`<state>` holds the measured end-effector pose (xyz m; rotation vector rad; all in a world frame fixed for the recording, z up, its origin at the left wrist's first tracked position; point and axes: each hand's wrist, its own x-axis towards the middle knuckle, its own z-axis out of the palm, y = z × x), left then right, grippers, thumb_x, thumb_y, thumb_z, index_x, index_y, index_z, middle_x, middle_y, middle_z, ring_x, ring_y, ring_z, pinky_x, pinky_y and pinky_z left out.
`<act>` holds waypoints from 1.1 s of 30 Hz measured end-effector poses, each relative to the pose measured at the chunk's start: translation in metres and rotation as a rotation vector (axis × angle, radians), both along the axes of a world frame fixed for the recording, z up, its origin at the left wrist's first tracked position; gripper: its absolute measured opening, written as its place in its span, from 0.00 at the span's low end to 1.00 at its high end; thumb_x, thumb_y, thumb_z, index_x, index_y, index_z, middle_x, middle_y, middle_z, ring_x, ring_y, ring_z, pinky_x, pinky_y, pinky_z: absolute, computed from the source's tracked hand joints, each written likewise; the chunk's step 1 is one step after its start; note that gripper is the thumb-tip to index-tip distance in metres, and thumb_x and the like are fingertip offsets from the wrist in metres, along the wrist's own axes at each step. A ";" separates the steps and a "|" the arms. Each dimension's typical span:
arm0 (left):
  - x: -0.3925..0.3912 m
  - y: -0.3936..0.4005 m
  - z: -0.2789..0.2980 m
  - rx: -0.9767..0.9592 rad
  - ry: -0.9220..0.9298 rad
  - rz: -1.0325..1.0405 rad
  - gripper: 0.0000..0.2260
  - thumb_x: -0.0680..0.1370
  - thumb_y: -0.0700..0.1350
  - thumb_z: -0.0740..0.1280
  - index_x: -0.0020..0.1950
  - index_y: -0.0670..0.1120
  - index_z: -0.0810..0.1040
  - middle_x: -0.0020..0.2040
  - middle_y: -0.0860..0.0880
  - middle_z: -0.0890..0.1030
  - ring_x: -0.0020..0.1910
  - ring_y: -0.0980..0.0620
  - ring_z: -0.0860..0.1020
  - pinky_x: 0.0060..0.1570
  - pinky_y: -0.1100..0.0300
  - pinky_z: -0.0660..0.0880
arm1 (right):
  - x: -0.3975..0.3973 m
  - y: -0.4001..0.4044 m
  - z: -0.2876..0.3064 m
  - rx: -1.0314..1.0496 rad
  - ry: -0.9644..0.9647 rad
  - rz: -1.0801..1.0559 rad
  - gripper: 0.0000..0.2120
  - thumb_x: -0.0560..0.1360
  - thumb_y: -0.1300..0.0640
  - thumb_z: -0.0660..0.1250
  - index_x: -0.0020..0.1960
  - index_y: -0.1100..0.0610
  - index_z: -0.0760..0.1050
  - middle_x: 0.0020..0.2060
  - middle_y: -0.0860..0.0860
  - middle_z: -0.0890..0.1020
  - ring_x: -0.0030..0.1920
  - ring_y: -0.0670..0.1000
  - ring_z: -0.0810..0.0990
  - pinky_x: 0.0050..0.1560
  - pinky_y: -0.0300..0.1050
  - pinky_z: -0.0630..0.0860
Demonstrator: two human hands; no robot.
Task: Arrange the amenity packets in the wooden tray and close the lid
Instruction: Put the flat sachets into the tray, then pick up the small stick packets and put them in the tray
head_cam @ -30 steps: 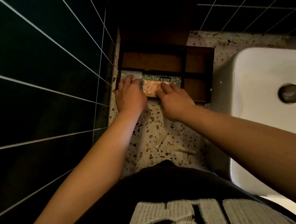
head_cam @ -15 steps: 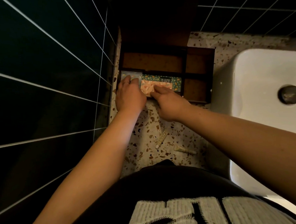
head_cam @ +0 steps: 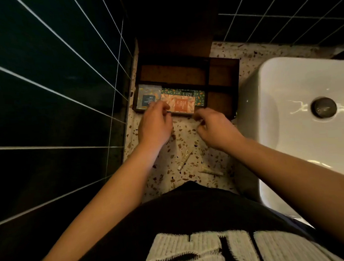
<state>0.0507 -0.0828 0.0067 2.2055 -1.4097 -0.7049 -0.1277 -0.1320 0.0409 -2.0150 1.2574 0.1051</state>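
Note:
A dark wooden tray (head_cam: 223, 71) with several compartments stands on the speckled counter, its lid (head_cam: 174, 44) raised against the back wall. In the near-left compartment lie a pale packet with a blue label (head_cam: 147, 95), an orange packet (head_cam: 180, 105) and, under it, a green patterned packet (head_cam: 199, 95). My left hand (head_cam: 156, 124) hovers at the tray's near edge, fingers loosely curled, holding nothing. My right hand (head_cam: 217, 128) is just off the tray over the counter, fingers curled and empty.
Two small cream tubes (head_cam: 185, 156) (head_cam: 211, 171) lie on the terrazzo counter (head_cam: 185, 129) close to my body. A white basin (head_cam: 306, 123) with a dark drain fills the right side. Dark tiled walls (head_cam: 55, 86) close in on the left and behind.
Both hands have pulled back from the packets toward me, uncovering the pale and orange packets. The packets stay in the near-left compartment.

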 end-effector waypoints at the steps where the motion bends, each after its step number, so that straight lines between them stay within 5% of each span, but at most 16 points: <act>1: -0.005 0.006 -0.002 0.045 0.017 -0.016 0.07 0.80 0.43 0.67 0.58 0.48 0.77 0.53 0.51 0.77 0.49 0.51 0.78 0.47 0.53 0.79 | -0.006 0.007 -0.002 0.025 0.036 0.010 0.18 0.77 0.60 0.64 0.67 0.56 0.74 0.62 0.55 0.78 0.60 0.55 0.78 0.59 0.48 0.77; 8: -0.039 0.048 -0.014 0.347 0.002 -0.183 0.12 0.77 0.50 0.69 0.59 0.49 0.76 0.57 0.49 0.78 0.51 0.47 0.78 0.52 0.49 0.79 | -0.033 0.066 -0.017 0.048 0.341 0.203 0.12 0.78 0.58 0.62 0.61 0.56 0.72 0.57 0.57 0.76 0.53 0.58 0.78 0.49 0.52 0.78; 12: -0.052 0.067 -0.016 0.396 -0.061 -0.208 0.15 0.76 0.51 0.72 0.60 0.49 0.76 0.57 0.49 0.78 0.55 0.47 0.78 0.52 0.48 0.79 | -0.045 0.087 -0.028 -0.048 0.389 0.322 0.13 0.78 0.56 0.63 0.62 0.56 0.68 0.56 0.57 0.76 0.53 0.59 0.78 0.40 0.49 0.71; 19: -0.055 0.074 -0.018 0.408 -0.119 -0.230 0.12 0.77 0.46 0.71 0.59 0.49 0.75 0.54 0.48 0.80 0.52 0.46 0.79 0.49 0.49 0.79 | -0.051 0.094 -0.047 -0.108 0.398 0.368 0.16 0.76 0.59 0.65 0.60 0.56 0.63 0.52 0.58 0.77 0.44 0.59 0.79 0.35 0.50 0.72; 24: -0.052 0.072 -0.019 0.425 -0.093 -0.274 0.12 0.77 0.47 0.71 0.59 0.48 0.74 0.55 0.47 0.79 0.52 0.46 0.78 0.50 0.49 0.78 | -0.051 0.090 -0.047 0.037 0.395 0.301 0.18 0.76 0.60 0.65 0.64 0.56 0.65 0.53 0.57 0.76 0.45 0.58 0.78 0.40 0.51 0.78; 30: -0.047 0.068 -0.020 0.369 -0.065 -0.280 0.11 0.78 0.51 0.69 0.55 0.46 0.76 0.52 0.46 0.76 0.49 0.46 0.76 0.47 0.52 0.75 | -0.044 0.077 -0.032 0.170 0.256 0.091 0.10 0.75 0.57 0.65 0.56 0.55 0.69 0.52 0.56 0.79 0.46 0.55 0.77 0.44 0.48 0.77; 33: -0.046 0.062 -0.013 0.319 0.034 -0.211 0.10 0.78 0.52 0.70 0.50 0.46 0.76 0.45 0.49 0.77 0.43 0.47 0.76 0.42 0.52 0.75 | -0.039 0.067 -0.017 0.189 0.179 -0.022 0.18 0.76 0.57 0.66 0.64 0.54 0.69 0.54 0.57 0.81 0.51 0.57 0.80 0.50 0.50 0.80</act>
